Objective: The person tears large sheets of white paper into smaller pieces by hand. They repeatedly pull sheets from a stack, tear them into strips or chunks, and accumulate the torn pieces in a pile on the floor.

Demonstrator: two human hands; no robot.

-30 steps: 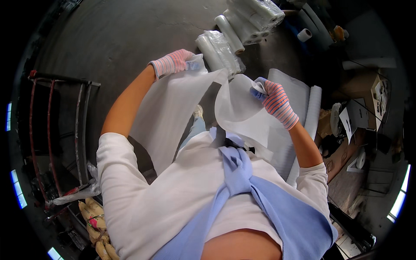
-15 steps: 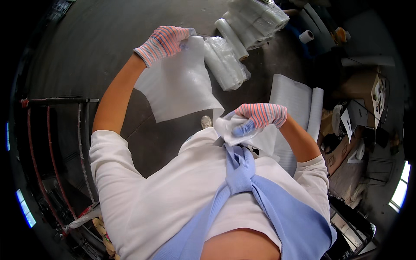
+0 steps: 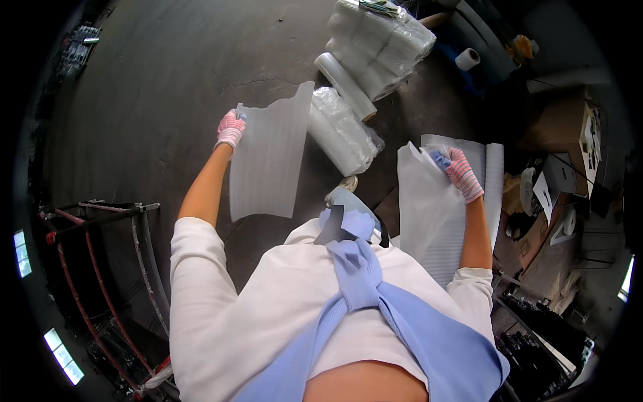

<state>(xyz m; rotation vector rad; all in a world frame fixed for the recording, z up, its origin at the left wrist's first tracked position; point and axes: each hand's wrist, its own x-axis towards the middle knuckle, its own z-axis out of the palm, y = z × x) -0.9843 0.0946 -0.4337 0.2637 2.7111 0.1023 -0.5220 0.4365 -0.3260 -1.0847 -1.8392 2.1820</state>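
Observation:
Two separate sheets of thin white packing foam hang from my gloved hands. My left hand (image 3: 232, 128), in a striped glove, is closed on the upper left corner of one foam sheet (image 3: 271, 157), which hangs over the dark floor. At the right, my right hand (image 3: 459, 171) pinches the top of another foam sheet (image 3: 423, 201) with a jagged upper edge. Behind and beside that sheet lies a wide roll of white foam (image 3: 492, 184), partly hidden by it. My hands are far apart, with my body between them.
Ahead lie a plastic-wrapped bundle (image 3: 341, 130), a slim film roll (image 3: 346, 85) and a larger stack of wrapped rolls (image 3: 382, 43). A metal rack (image 3: 100, 218) stands at the left. Cardboard boxes (image 3: 559, 130) and a small white roll (image 3: 467, 59) are at the right.
My hands have moved apart, and the foam now shows as two separate sheets. My right hand has moved right and opened out its bunched piece; my left has gone lower in view.

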